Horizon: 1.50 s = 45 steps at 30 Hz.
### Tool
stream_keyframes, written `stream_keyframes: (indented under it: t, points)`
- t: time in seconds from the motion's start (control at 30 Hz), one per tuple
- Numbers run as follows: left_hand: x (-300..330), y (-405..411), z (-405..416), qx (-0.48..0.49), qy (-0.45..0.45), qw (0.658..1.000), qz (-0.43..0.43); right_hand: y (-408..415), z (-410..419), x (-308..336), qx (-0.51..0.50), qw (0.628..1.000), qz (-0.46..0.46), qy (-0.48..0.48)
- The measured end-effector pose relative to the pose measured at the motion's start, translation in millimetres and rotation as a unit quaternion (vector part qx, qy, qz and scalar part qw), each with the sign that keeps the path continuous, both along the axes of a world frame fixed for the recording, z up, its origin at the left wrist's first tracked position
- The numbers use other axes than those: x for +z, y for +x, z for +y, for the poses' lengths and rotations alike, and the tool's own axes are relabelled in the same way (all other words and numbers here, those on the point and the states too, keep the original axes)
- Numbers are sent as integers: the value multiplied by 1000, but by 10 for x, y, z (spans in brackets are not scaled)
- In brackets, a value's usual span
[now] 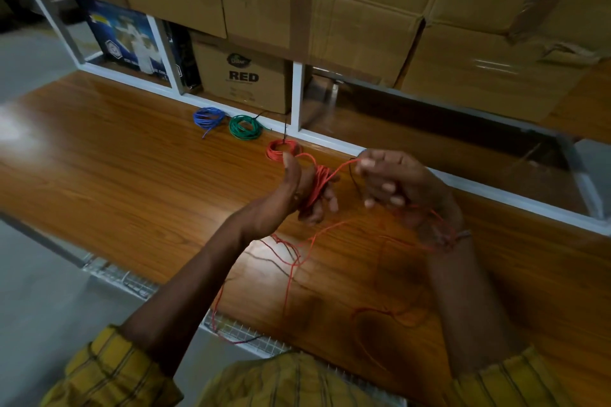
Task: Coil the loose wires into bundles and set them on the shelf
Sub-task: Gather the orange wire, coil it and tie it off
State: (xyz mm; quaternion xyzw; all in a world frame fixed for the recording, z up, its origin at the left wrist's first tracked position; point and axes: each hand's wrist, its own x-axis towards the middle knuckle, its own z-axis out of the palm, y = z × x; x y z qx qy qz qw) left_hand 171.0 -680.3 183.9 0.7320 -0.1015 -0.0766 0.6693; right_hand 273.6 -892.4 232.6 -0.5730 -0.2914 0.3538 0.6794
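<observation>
Wooden shelf (132, 155); blurred right hand (396, 185) seemingly pinches red wire (337, 172)

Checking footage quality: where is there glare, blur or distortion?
Head view: glare patches on the wooden shelf top at far left and below the left hand; right hand motion-blurred; white frame lines bowed by the wide-angle lens.

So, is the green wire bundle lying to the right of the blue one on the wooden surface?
Yes, the green bundle lies on the wooden surface just right of the blue bundle, apart from it.
</observation>
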Motion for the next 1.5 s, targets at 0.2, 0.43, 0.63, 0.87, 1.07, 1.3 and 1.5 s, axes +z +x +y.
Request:
stream_keyframes:
  t: [0.2, 0.43, 0.63, 0.87, 1.07, 1.3, 1.5]
  points:
    - [63, -78, 113, -114, -90, 989, 36, 313, 20, -294, 79, 938, 293, 166]
    - [208, -77, 74, -85, -355, 931, 10, 69, 258, -909, -21, 989, 122, -85]
    - [96, 207, 96, 153, -241, 958, -3, -346, 325, -797, 29, 981, 39, -190]
    - [-181, 107, 209, 179, 254, 949, -47, -197, 91, -465, 63, 975, -39, -211]
    - [-211, 50, 295, 95, 335, 935, -68, 59, -26, -357, -60, 966, -118, -221]
    - [-320, -10, 292, 61, 338, 938, -42, 242, 135, -477, -171, 899, -310, -257]
    - [-358, -226, 102, 21, 176, 984, 11, 401, 251, -545, -235, 926, -242, -171]
